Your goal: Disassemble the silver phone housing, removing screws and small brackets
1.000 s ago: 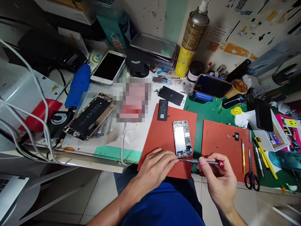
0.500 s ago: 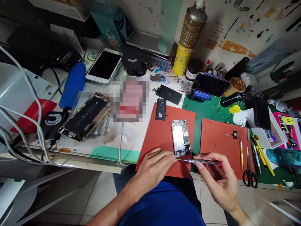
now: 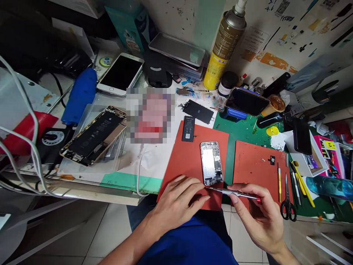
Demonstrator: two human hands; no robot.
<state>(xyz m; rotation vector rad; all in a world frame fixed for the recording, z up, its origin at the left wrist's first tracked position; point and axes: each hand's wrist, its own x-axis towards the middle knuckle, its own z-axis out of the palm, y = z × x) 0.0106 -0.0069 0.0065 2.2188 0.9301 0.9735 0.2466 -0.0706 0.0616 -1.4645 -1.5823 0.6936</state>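
Observation:
My right hand (image 3: pixel 257 211) grips a screwdriver (image 3: pixel 234 193) with a knurled silver handle and red end. Its thin tip points left, toward the fingers of my left hand (image 3: pixel 180 202). That hand rests at the front of the left red mat (image 3: pixel 179 162), its thumb apart from the fingers and nothing visible between them. Just beyond both hands lies a phone body (image 3: pixel 211 162) without its screen, its silver interior and circuit board facing up. A black phone battery (image 3: pixel 188 129) lies at the mat's back edge, and a black screen assembly (image 3: pixel 198 111) is behind it.
Scissors (image 3: pixel 288 200), a yellow-handled tool (image 3: pixel 279 182) and tweezers lie to the right, by a second red mat (image 3: pixel 253 169) with tiny parts. Left are an opened phone (image 3: pixel 95 136), a white phone (image 3: pixel 121 73) and cables (image 3: pixel 34 154). A spray can (image 3: pixel 224 48) stands behind.
My left thumb has moved away from its fingers, opening a gap near the screwdriver tip. My right hand and the screwdriver have shifted slightly right and down.

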